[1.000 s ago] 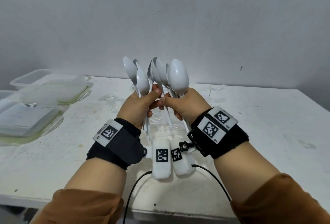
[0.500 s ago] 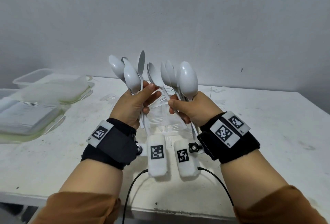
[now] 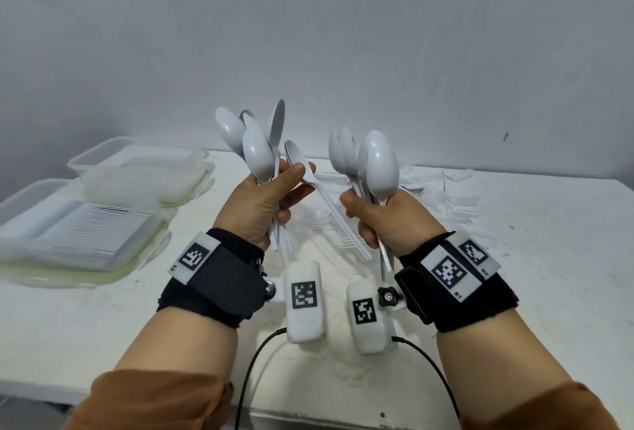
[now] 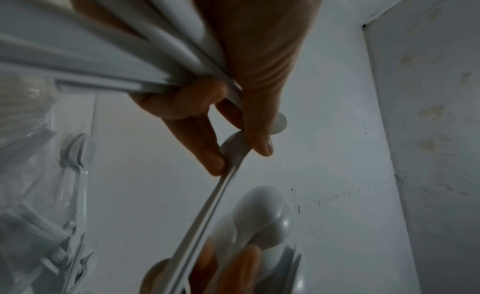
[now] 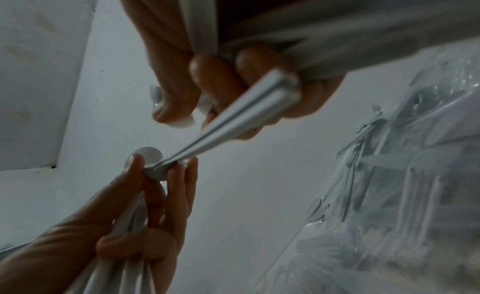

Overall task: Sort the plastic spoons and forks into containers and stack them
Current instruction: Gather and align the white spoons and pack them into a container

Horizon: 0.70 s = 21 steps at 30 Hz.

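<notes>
Both hands are raised above the white table (image 3: 514, 258), each holding a bunch of white plastic spoons with bowls up. My left hand (image 3: 271, 196) grips several spoons (image 3: 257, 155) and pinches the bowl end of one more spoon (image 3: 329, 206) between thumb and fingertips; that spoon slants down to the right, its handle end by my right hand. My right hand (image 3: 384, 220) grips several spoons (image 3: 377, 168). The left wrist view shows the pinched spoon (image 4: 207, 212) under the left fingertips; the right wrist view shows the slanting spoon (image 5: 228, 129).
Clear plastic containers (image 3: 103, 168) and lids (image 3: 68, 234) sit at the table's left. A clear plastic bag with forks (image 3: 343, 234) lies behind the hands, also seen as crinkled wrap (image 5: 402, 175). A grey wall stands behind the table.
The hands have drawn apart. The left hand has pulled one spoon out of the right hand's bunch, and that spoon now slants between the two hands.
</notes>
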Available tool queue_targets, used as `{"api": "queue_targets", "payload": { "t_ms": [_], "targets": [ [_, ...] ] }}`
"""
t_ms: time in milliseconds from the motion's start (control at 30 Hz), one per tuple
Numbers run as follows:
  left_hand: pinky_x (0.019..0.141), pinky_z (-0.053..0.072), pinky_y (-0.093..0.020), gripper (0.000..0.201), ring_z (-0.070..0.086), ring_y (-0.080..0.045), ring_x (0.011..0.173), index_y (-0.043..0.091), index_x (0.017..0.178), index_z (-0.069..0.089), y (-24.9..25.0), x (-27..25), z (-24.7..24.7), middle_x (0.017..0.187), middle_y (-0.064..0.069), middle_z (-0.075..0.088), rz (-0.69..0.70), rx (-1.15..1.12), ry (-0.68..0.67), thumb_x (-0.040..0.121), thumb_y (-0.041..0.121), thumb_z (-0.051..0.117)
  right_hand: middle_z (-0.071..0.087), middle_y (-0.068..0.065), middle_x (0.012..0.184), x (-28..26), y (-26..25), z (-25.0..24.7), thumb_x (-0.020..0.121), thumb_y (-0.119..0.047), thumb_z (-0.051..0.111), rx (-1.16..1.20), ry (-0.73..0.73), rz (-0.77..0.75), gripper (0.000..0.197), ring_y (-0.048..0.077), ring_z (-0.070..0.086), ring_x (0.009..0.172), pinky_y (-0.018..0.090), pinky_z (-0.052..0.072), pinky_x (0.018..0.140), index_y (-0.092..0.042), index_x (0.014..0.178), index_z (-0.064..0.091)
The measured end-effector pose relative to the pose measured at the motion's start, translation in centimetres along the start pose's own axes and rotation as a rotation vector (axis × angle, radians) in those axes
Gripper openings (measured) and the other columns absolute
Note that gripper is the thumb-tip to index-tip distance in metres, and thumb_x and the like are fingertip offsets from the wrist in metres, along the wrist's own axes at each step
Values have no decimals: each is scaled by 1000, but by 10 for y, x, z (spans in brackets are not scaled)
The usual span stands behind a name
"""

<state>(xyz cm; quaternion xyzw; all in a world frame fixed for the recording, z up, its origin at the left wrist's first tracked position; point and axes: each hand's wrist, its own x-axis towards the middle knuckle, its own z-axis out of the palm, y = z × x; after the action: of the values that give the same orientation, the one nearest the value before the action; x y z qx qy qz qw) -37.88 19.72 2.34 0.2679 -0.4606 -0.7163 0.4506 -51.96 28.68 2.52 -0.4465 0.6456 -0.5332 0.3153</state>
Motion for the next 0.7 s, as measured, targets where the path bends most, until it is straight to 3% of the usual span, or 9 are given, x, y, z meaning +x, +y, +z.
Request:
{"api": "queue_targets", "payload": {
  "t_ms": [167, 333, 400, 500, 700],
  "targets": [
    [34, 28, -12, 19, 70, -15, 82, 19, 74, 51, 7, 3, -15, 101, -8, 68, -15, 10, -23, 65, 22, 66, 48, -1, 60, 8, -1, 18, 91, -20, 57, 96, 84, 16, 13, 9, 40, 43, 18, 32, 45, -10, 86, 63],
    [34, 27, -12, 18, 69, -19, 87, 19, 72, 50, 10, 6, -25, 97, -8, 67, -26, 13, -46, 64, 22, 67, 61, -1, 63, 10, -6, 32, 91, -11, 57, 90, 95, -43, 9, 6, 49, 44, 16, 34, 44, -11, 92, 66],
    [34, 28, -12, 19, 68, -18, 84, 19, 72, 51, 11, 8, -29, 87, -4, 69, -18, 5, -40, 63, 21, 67, 65, -3, 64, 11, -6, 35, 90, -11, 59, 63, 102, -48, 9, 6, 51, 46, 15, 36, 44, -9, 96, 66],
    [34, 28, -12, 20, 68, -14, 77, 20, 71, 50, 13, 9, -31, 67, 6, 68, 1, 0, -32, 62, 21, 68, 65, -5, 63, 12, -7, 39, 86, -13, 64, 13, 111, -51, 4, 4, 53, 47, 16, 40, 46, -12, 88, 67],
    [36, 29, -12, 20, 70, -11, 75, 21, 70, 50, 16, 9, -34, 69, 3, 71, 54, 33, -66, 62, 22, 68, 61, -7, 59, 15, -11, 49, 82, -16, 70, -56, 163, -74, 13, -1, 51, 40, 11, 40, 42, -18, 71, 63]
  ]
}}
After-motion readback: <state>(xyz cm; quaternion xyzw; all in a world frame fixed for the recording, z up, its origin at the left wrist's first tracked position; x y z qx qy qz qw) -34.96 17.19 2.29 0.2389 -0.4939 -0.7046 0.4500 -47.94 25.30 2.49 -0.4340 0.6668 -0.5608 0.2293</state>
